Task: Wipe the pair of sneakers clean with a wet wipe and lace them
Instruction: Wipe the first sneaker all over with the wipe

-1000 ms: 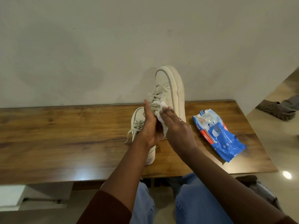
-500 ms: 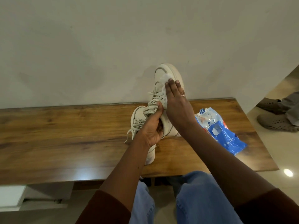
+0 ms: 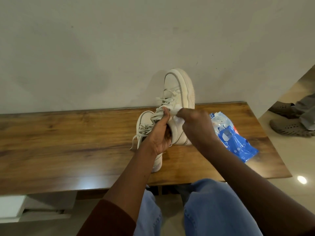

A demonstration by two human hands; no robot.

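Entry 1, container: wet-wipe pack [image 3: 233, 138], blue and white, lay flat on the table [image 3: 68, 142] just right of the right hand. I could not see its contents.

Entry 2, left hand [image 3: 160, 133]: curled round the opening of the held sneaker [image 3: 177, 92]. The thumb was up against the laces, and the fingers were tucked into the collar as far as I could tell. The forearm reached in from below, wrist straight.

Entry 3, right hand [image 3: 196, 123]: blurred, fingers bent, back of the hand toward me. It pinched the white wet wipe [image 3: 177, 116] against the side of the held sneaker, just beside the left thumb.

Entry 4, held sneaker: cream, between both hands, toe raised above them toward the wall. The heel end was low by the left palm; I could not tell whether it touched the table.

Entry 5, second sneaker [image 3: 144, 120]: cream, on the table, partly under the left hand and wrist. Its loose laces trailed to the left of that hand.
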